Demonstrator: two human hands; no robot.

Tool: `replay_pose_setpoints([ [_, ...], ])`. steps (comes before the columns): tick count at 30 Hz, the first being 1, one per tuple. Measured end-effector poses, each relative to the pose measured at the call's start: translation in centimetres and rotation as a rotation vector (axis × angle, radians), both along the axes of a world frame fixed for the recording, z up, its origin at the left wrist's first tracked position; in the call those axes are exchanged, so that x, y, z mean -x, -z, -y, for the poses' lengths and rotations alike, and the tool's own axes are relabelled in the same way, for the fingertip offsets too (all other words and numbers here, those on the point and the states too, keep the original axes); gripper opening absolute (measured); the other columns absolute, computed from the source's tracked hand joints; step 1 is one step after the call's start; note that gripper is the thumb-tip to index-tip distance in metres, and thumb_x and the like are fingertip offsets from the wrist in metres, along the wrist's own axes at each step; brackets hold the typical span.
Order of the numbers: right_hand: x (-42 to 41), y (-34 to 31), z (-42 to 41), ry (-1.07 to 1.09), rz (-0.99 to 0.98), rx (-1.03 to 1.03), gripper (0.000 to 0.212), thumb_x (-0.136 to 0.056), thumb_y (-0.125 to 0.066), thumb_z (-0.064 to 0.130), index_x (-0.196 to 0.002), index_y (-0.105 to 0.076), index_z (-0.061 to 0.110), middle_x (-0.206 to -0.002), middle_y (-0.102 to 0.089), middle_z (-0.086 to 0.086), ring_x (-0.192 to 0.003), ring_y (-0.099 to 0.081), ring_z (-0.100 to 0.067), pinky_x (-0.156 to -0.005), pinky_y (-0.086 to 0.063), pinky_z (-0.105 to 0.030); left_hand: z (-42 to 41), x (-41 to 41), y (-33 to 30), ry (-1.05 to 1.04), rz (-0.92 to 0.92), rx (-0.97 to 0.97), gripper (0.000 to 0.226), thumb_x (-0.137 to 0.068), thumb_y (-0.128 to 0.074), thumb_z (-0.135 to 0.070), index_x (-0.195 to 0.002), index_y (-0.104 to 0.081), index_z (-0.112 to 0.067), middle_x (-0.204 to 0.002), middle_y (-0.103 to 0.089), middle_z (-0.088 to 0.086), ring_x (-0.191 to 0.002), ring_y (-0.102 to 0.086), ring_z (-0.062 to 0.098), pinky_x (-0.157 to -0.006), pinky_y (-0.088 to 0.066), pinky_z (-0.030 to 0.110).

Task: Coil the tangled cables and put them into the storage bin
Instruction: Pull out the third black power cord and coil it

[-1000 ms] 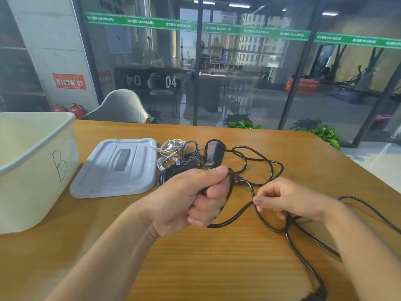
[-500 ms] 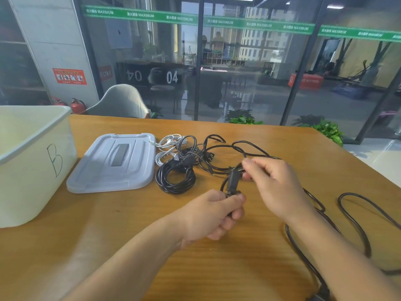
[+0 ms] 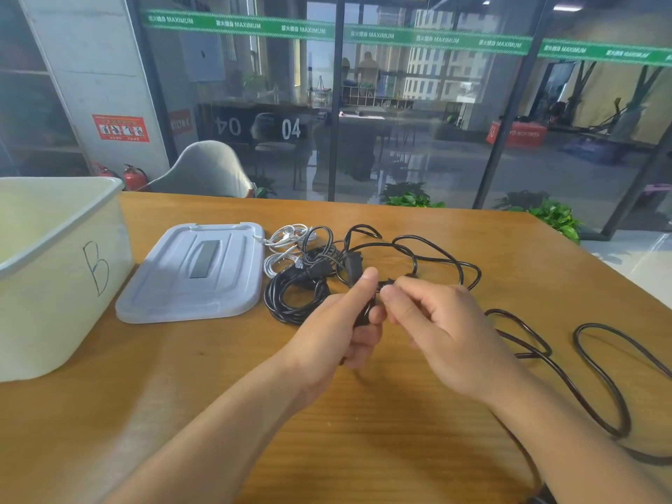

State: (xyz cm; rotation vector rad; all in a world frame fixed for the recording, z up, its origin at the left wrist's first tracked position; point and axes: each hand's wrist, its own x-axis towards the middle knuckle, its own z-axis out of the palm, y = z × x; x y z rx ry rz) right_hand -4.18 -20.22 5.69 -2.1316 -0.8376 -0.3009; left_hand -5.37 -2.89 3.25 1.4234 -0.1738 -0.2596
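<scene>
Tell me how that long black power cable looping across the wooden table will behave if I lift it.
The long black power cable will probably droop and trail: it lies in loose curves. It may drag the tangled black cables along, since its strands run into them. Its glossy jacket might slip through fingers.

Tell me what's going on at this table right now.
A person is sorting cables on a wooden table. The left hand grips a black cable near its plug, and the right hand pinches the same cable just beside it. Its loose length trails off to the right. A coiled black cable and white cables lie by the grey lid. The open storage bin, marked B, stands at left.
</scene>
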Motion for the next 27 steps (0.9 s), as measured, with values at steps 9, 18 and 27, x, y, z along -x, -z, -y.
replay_pose_setpoints([
  [9,0.4,0.2,0.0,-0.062,0.048,0.151,0.038,-0.108,-0.035,0.048,-0.081,-0.054,0.027,-0.061,-0.050,0.001,-0.057,-0.046,-0.019,-0.056,-0.039,-0.041,-0.7,-0.3,-0.4,-0.188,0.083,0.079,0.042,-0.093,-0.052,-0.057,-0.064,-0.053,-0.026,-0.057,-0.034,-0.007,-0.050,-0.024,0.012,-0.045,-0.024,0.021],
  [18,1.1,0.6,-1.3,-0.090,-0.011,0.151,0.039,-0.107,-0.039,0.048,-0.080,-0.060,0.029,-0.061,-0.057,0.005,-0.059,-0.052,-0.017,-0.058,-0.042,-0.035,-0.8,-0.2,-1.0,-0.288,0.155,0.011,0.041,-0.098,-0.052,-0.047,-0.068,-0.052,-0.020,-0.055,-0.037,-0.006,-0.048,-0.028,0.013,-0.044,-0.026,0.020],
  [27,1.0,2.1,-1.7,-0.357,-0.301,0.350,0.036,-0.112,-0.038,0.042,-0.091,-0.064,0.028,-0.067,-0.057,-0.007,-0.058,-0.049,-0.017,-0.058,-0.041,-0.028,-1.7,0.5,-2.4,-0.072,0.066,0.283,0.036,-0.108,-0.046,-0.040,-0.080,-0.049,-0.017,-0.063,-0.041,0.001,-0.050,-0.039,0.019,-0.053,-0.039,0.027],
])
